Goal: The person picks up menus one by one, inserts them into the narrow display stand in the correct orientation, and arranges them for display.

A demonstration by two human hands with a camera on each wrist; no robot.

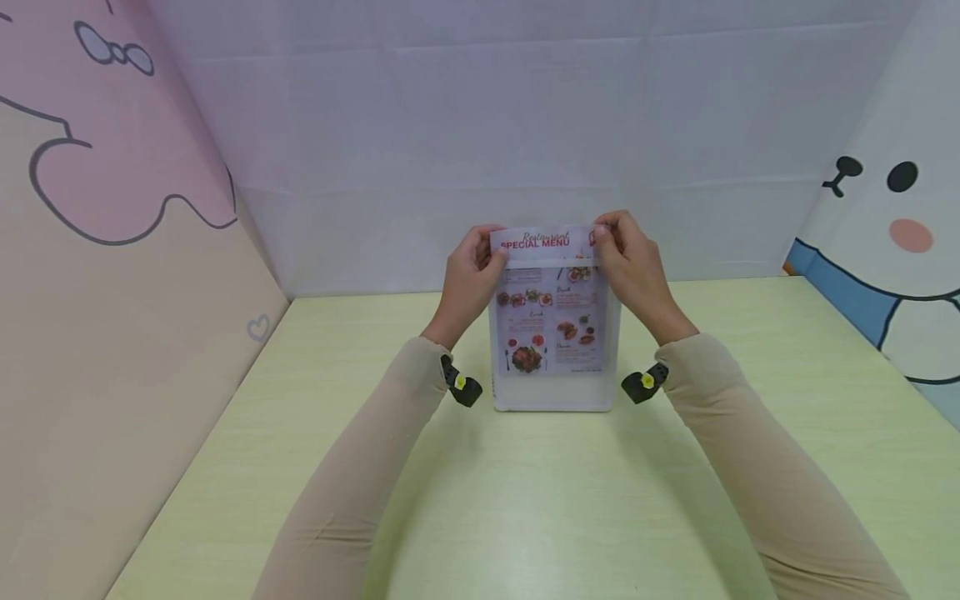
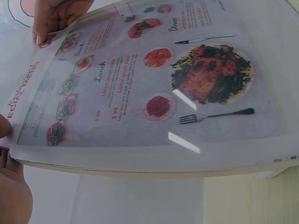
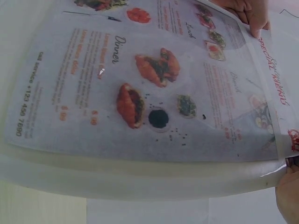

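Beige sleeves [image 1: 360, 467] nearest; both hands, left hand [image 1: 468, 271] and right hand [image 1: 630, 262], pinch the printed paper menu [image 1: 551, 321] in its clear plastic holder [image 1: 555, 398] with their fingers [image 1: 491, 250]; wrist views show food photos, small text blurred.

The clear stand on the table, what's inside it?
A printed menu sheet sits in the clear stand, its red-lettered top sticking out, pinched by the left hand and right hand. The back is hidden.

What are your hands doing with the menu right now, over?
Left hand and right hand pinch the menu top corners. Menu partly inside clear holder, upright on table. Nothing blocking.
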